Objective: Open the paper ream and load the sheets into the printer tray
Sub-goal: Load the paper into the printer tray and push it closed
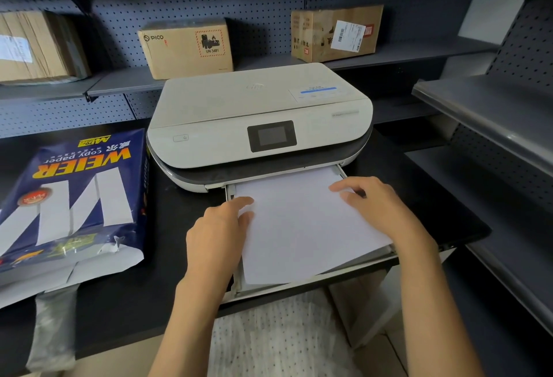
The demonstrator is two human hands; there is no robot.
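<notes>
A white printer sits on the dark counter with its paper tray pulled out toward me. A stack of white sheets lies in the tray, its near end sticking past the tray front. My left hand grips the stack's left edge, thumb on top. My right hand rests on the stack's right side, fingers spread flat on the paper. The blue paper ream lies on the counter to the left, its near end torn open.
Cardboard boxes stand on grey pegboard shelves behind the printer. More grey shelving juts in at the right. The dark counter edge runs just below the tray. A clear plastic bag hangs at lower left.
</notes>
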